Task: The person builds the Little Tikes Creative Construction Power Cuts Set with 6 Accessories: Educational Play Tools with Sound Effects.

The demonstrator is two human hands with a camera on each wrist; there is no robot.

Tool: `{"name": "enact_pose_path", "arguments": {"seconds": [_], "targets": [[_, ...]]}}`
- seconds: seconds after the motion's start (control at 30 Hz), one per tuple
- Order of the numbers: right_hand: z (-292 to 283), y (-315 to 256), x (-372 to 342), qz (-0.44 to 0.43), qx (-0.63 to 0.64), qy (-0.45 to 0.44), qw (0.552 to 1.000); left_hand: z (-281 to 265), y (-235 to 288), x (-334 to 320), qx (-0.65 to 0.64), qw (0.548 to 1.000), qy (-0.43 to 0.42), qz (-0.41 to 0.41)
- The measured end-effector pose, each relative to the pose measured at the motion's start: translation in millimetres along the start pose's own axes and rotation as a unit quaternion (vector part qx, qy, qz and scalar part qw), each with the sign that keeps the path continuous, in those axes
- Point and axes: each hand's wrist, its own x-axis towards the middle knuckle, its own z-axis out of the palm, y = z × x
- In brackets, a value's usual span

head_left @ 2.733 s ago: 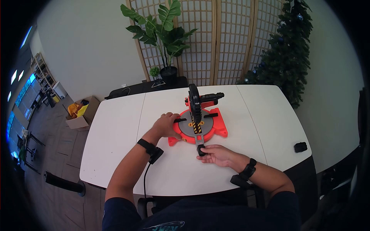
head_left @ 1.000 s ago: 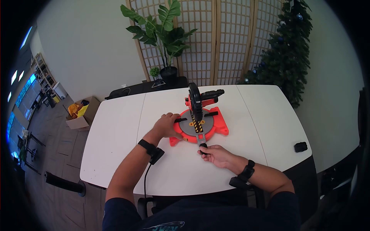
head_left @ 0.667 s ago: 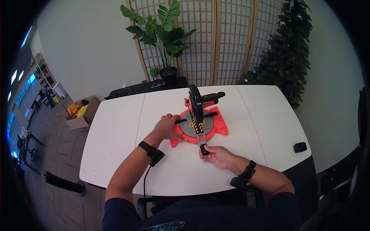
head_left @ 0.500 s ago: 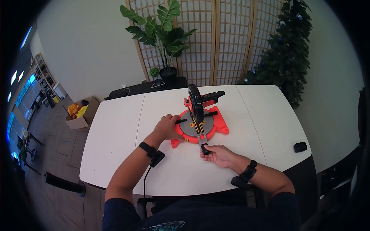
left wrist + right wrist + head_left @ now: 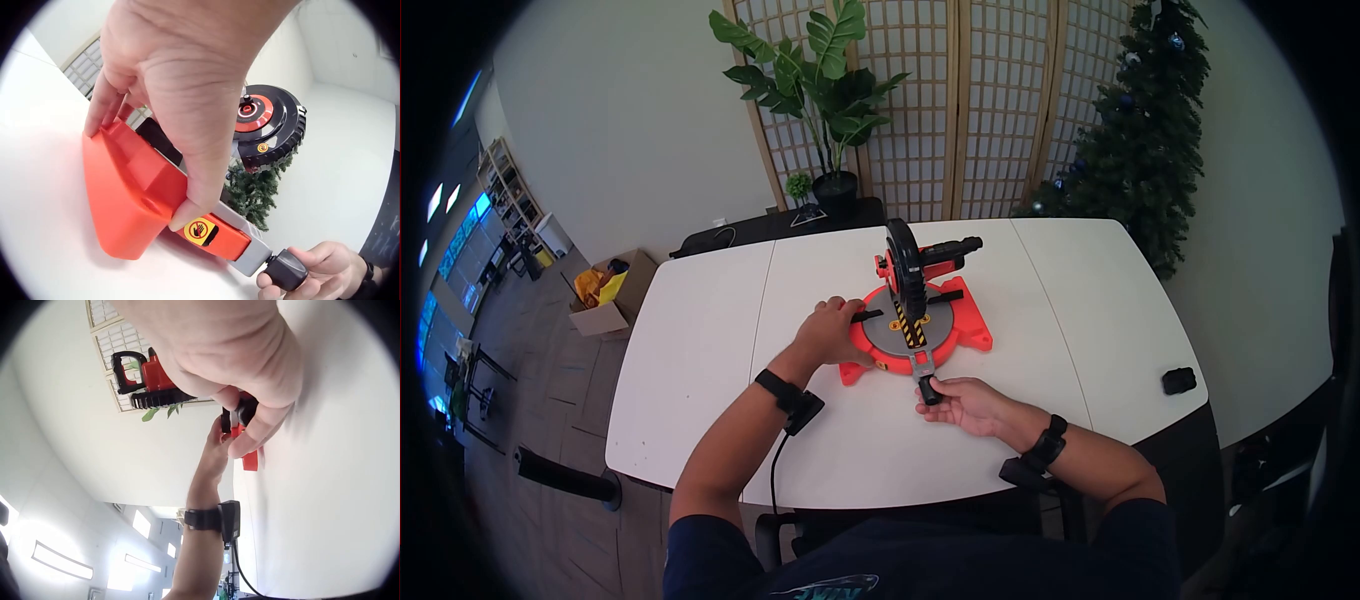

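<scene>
A toy miter saw with an orange base, a grey round turntable and a black blade disc stands on the white table. My left hand grips the left side of its base; the left wrist view has the thumb pressed by a yellow warning sticker and the fingers over the far edge. In front, my right hand pinches the black knob at the end of the grey turntable arm. The right wrist view mostly hides the knob behind the curled fingers.
A small black object lies near the right edge of the white table. Behind stand a potted plant, a folding screen and a decorated tree. An open cardboard box is on the floor at left.
The knob and turntable arm sit slightly further right than 2.7 s ago. My right fingers have shifted on the knob, exposing more of it than one second ago. My left hand keeps its grip.
</scene>
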Motion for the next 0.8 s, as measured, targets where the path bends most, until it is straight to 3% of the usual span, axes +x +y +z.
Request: {"name": "enact_pose_path", "arguments": {"seconds": [0.27, 0.67, 0.73, 0.8], "targets": [[6, 1, -3, -0.042, -0.097, 0.046, 0.993, 1, 5, -5, 0.001, 1.0, -0.003, -0.019], [-5, 2, -5, -0.037, 0.027, 0.003, 0.999, 1, 12, -10, 0.006, 0.999, -0.005, -0.042], [-3, 3, -3, -0.05, -0.087, 0.04, 0.994, 4, 11, -11, 0.005, 0.999, 0.0, -0.043], [1, 1, -6, -0.043, -0.076, 0.048, 0.995, 4, 11, -11, 0.005, 0.999, 0.001, -0.042]]}}
